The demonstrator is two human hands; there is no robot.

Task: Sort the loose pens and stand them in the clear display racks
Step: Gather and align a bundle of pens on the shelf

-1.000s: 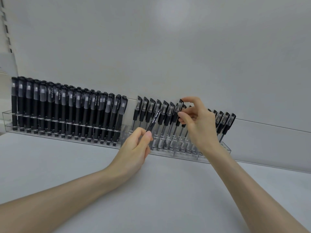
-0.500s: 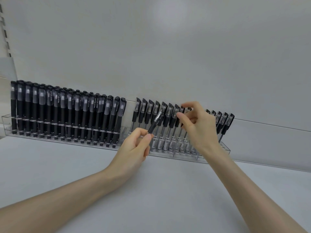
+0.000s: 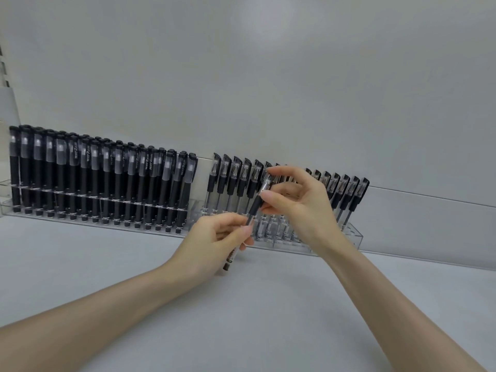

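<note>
Pen [image 3: 255, 209] — tilted — gripped by left hand [image 3: 214, 241] and right hand [image 3: 302, 208].

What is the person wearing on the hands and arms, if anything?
Nothing shows. The left hand and right hand have no gloves or rings; the left forearm and right forearm are bare, with no sleeves, watch or bracelet.

Lit brightly and evenly from above, with a pale glare patch high on the wall [image 3: 268, 25], barely any shadow on the desk [image 3: 268, 318], soft all over, perhaps motion-blurred at the held pen [image 3: 256, 208], and bowed by wide-angle distortion toward the left and right edges.
</note>
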